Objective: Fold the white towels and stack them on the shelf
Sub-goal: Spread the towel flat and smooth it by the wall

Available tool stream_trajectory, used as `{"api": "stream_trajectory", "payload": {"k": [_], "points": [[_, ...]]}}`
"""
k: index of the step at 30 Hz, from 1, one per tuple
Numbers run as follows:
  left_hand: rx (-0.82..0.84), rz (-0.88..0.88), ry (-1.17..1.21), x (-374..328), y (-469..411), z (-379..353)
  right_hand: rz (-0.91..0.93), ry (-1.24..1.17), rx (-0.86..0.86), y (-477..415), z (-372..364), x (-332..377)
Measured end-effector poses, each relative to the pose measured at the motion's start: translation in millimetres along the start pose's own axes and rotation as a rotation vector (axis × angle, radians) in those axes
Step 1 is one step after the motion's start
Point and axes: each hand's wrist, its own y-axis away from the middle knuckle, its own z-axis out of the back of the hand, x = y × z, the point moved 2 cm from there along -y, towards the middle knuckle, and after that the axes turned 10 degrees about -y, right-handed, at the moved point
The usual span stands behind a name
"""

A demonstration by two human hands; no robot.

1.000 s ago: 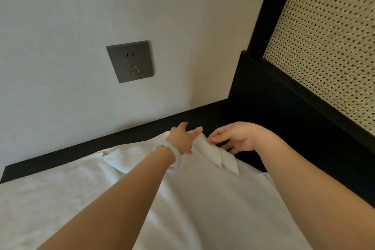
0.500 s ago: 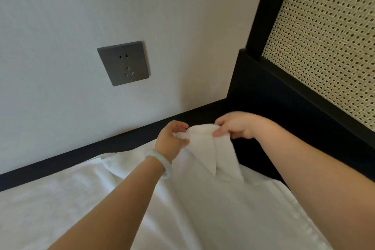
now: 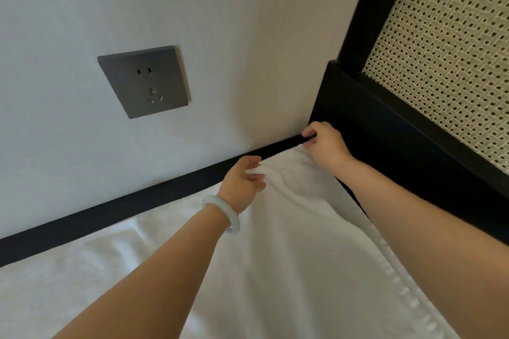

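Both hands, left and right, reach forward, each pinching the white towel's far edge.

The towel is white. The socket at 10 o'clock is dark grey. The frame is black. The woven panel at 2 o'clock is cream with tiny dark holes. The bracelet looks milky white, maybe a bit green.

No text, label or number can be read here; the grey wall socket shows only pin slots.
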Motion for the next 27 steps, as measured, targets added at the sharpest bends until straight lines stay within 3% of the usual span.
{"api": "stream_trajectory", "payload": {"k": [2, 5, 6, 10, 13, 15, 17, 19, 21, 23, 27], "points": [[-0.007, -0.008, 0.055, -3.3, -1.9, -0.4, -0.147, -0.050, 0.054, 16.5, -1.0, -3.4], [0.000, -0.045, 0.133, -13.6, -5.0, -4.5, -0.574, -0.432, 0.393, 48.5, -8.4, -11.4], [0.006, -0.057, 0.150, -16.6, -5.4, -6.2, -0.601, -0.474, 0.435, 53.9, -9.1, -14.8], [0.008, -0.062, 0.176, -21.0, -4.7, -7.0, -0.493, -0.338, 0.311, 47.9, -9.7, -26.2], [0.028, -0.060, 0.171, -22.3, -2.7, -5.5, -0.496, -0.587, 0.304, 42.2, -13.3, -23.0], [-0.014, -0.081, 0.022, -21.6, -3.9, -2.6, -0.404, -0.636, 0.135, 26.7, -7.1, -23.6], [-0.098, -0.111, -0.401, -19.7, -9.6, 4.5, -0.266, -0.410, -0.074, 7.0, 3.3, -21.8], [-0.104, -0.113, -0.858, -17.2, -14.1, 14.7, -0.175, -0.285, -0.110, -4.8, 0.8, -19.8], [-0.018, -0.060, -1.153, -11.3, -16.5, 25.1, -0.150, -0.204, -0.061, -8.8, -12.5, -26.7], [0.068, 0.005, -1.267, -4.8, -15.4, 37.8, -0.157, -0.092, -0.077, -8.2, -24.6, -31.1], [0.151, 0.064, -1.162, 2.2, -6.5, 67.9, -0.166, -0.054, -0.166, -3.1, -36.9, -30.8]]}}
